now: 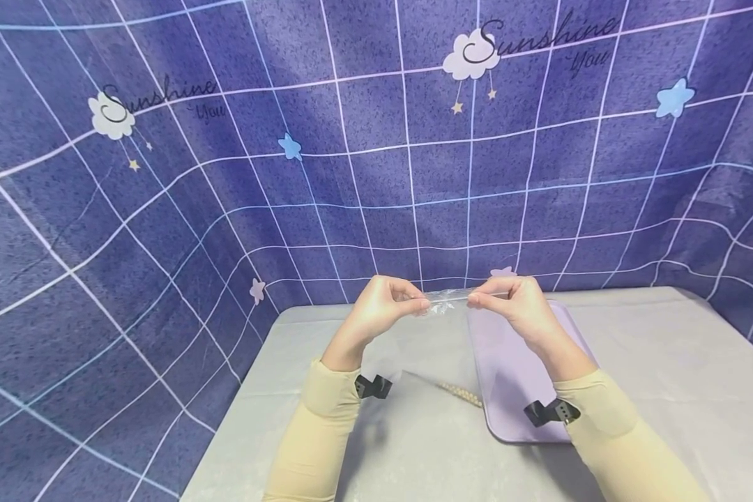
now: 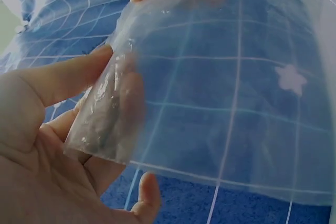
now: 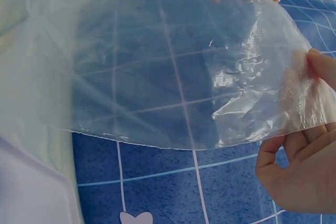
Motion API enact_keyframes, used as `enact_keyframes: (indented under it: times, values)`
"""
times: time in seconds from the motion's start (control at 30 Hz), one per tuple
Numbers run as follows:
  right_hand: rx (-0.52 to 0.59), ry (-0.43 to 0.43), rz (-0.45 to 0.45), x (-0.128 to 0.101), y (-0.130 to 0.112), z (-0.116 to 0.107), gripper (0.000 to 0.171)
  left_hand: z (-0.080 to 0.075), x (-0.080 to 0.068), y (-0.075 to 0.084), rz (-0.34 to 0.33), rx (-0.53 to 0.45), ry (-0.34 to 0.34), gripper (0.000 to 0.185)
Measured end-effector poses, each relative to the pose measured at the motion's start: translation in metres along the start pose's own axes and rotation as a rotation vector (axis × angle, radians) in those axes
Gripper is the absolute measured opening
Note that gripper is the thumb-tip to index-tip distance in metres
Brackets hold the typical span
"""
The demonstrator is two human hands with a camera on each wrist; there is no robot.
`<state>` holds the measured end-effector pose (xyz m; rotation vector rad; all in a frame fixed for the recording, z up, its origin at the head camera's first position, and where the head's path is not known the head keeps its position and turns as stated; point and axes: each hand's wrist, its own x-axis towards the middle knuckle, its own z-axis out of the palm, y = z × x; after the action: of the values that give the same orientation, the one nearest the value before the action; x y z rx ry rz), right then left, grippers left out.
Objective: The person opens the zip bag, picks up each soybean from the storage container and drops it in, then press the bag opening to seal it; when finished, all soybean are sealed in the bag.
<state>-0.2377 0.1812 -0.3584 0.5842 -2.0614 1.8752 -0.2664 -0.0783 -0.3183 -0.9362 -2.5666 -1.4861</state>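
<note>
A clear plastic bag (image 1: 448, 298) is held up above the far part of the table (image 1: 665, 362), stretched between both hands. The left hand (image 1: 379, 307) pinches its nine o'clock edge; the right hand (image 1: 514, 301) pinches its three o'clock edge. A purple mat (image 1: 508, 376) lies below, and a string of beads (image 1: 459, 394) at the mat's nine o'clock.
</note>
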Motion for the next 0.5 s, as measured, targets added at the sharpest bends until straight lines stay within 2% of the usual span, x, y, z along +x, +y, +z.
enact_keyframes:
  times: [0.2, 0.37, 0.5]
  values:
    - [0.002, 0.020, -0.001, 0.0001, 0.0011, 0.0008, 0.005, -0.0002, -0.0018, 0.0016, -0.013, -0.051, 0.009, 0.009]
    - [-0.023, 0.049, 0.027, 0.0005, -0.0003, -0.0016, 0.007, -0.0047, -0.0056, -0.0008, -0.055, -0.076, 0.058, 0.011]
    - [-0.012, 0.042, 0.024, 0.0007, 0.0000, -0.0046, 0.011, -0.0076, -0.0078, -0.0026, -0.052, -0.088, 0.080, 0.009]
